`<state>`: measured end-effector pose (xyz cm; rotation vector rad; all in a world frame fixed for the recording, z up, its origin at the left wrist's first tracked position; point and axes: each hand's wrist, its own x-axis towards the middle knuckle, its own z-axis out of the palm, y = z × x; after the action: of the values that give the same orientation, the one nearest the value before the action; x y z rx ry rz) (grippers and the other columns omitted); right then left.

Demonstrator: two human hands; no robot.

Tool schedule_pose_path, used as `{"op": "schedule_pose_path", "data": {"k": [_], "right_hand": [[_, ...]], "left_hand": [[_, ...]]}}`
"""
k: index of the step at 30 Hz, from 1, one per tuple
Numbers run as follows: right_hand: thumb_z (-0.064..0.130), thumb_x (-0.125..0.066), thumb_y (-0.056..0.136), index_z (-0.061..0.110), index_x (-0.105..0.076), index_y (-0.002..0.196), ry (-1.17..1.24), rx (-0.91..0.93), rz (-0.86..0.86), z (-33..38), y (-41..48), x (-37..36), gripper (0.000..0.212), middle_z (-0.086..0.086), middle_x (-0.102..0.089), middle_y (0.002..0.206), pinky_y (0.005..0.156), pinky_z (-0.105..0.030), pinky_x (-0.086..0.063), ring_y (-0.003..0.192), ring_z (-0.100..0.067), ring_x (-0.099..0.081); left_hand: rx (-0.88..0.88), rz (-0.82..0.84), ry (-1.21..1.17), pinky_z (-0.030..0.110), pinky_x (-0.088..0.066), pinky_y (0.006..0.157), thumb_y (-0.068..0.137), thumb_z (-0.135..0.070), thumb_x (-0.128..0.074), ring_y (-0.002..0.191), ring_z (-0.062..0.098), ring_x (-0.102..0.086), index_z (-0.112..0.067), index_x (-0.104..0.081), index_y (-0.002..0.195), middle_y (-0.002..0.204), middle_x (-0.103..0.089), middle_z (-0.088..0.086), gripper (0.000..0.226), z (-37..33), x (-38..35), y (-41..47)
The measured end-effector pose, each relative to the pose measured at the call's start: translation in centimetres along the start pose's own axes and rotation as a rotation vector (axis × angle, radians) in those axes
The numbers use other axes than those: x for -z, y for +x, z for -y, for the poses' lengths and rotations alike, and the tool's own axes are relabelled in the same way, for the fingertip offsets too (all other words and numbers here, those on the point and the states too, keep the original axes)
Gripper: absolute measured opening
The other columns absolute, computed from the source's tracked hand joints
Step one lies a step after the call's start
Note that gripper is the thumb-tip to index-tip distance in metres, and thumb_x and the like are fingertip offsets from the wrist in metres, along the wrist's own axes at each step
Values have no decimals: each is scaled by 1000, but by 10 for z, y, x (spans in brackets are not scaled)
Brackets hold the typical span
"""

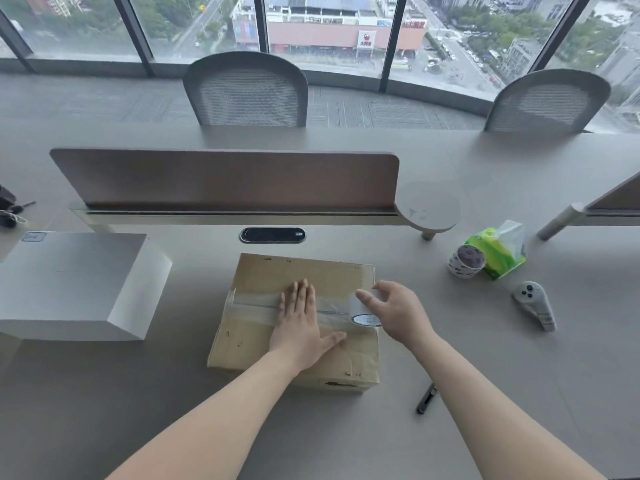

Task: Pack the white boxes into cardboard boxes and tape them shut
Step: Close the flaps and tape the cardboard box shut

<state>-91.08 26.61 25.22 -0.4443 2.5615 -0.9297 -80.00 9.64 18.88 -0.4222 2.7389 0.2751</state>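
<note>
Flat and open, the left hand (301, 320) pressed its straight fingers on the clear tape strip (252, 303) laid across the top of the cardboard box (298, 271). That box sat on the bench (485, 375), near and central. Just to the right, the right hand (394, 313) gripped the tape roll (362, 310), fingers curled over it, at the box's right edge. The strip's long axis ran left to right, so the right hand was the nearer one to carry the roll over that rim. A white box (69, 282) stood well apart at the left, outside any carton.
</note>
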Motion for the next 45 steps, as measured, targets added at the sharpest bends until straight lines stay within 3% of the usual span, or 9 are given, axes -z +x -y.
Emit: {"op": "schedule_pose_path", "data": {"k": [4,8,13,19,22,25,32,39,45], "right_hand": [[58,-53,92,19,-66,79,-428,148,-93,6,4,-3,43,4,-63,80,78,-33,-32,85,-19,-54],[57,-47,93,25,-70,87,-647,54,-50,-1,5,6,40,2,-64,95,88,-36,-32,103,-23,-54],[60,-47,93,28,-67,113,-419,3,13,-22,8,14,43,2,-61,113,95,-37,-38,116,-22,-48],[61,-62,86,18,-55,80,-94,-34,-35,-40,2,18,44,4,-55,83,68,-33,-36,84,-20,-52],[65,-56,87,23,-52,77,-306,-8,-46,-41,2,17,43,8,-51,82,73,-34,-34,90,-20,-50],[68,-47,90,29,-61,90,-466,-39,-41,-43,5,12,41,7,-52,92,83,-34,-28,104,-19,-49],[66,-51,89,26,-67,106,-354,-175,7,-56,17,-1,46,3,-65,112,91,-37,-33,114,-22,-50],[64,-61,85,23,-66,117,-100,-241,83,-72,27,-13,53,-1,-58,119,93,-37,-44,122,-25,-46],[57,-64,87,15,-63,117,39,-243,126,-83,31,-15,51,-6,-58,121,84,-33,-49,109,-24,-57]], "left_hand": [[-1,17,22,46,12,122,80,-89,-6,143,23,36,-8,31,148,153,40,8,112,2,-1,1],[3,38,35,46,13,121,80,-89,-6,142,24,37,-8,32,147,152,42,9,111,0,0,1],[22,32,63,48,11,122,85,-84,-14,144,29,32,-4,26,149,154,37,14,111,-13,9,0],[-19,27,31,48,9,122,85,-85,-15,145,27,32,-4,26,150,156,35,13,111,-41,4,7],[-12,22,43,47,11,122,83,-87,-10,143,25,35,-6,27,150,154,38,10,111,-40,1,7],[-7,24,56,45,14,121,83,-87,-8,142,23,38,-8,30,148,153,42,9,110,-38,-2,7],[7,9,69,45,15,121,83,-87,-5,141,21,39,-9,33,147,152,45,6,107,-40,-8,11],[42,17,84,47,14,121,88,-81,-8,143,25,36,-10,30,148,153,41,10,101,-50,-2,12],[-135,-21,80,45,14,121,99,-61,-15,143,18,36,-16,22,154,158,35,3,80,-75,1,26]]}}
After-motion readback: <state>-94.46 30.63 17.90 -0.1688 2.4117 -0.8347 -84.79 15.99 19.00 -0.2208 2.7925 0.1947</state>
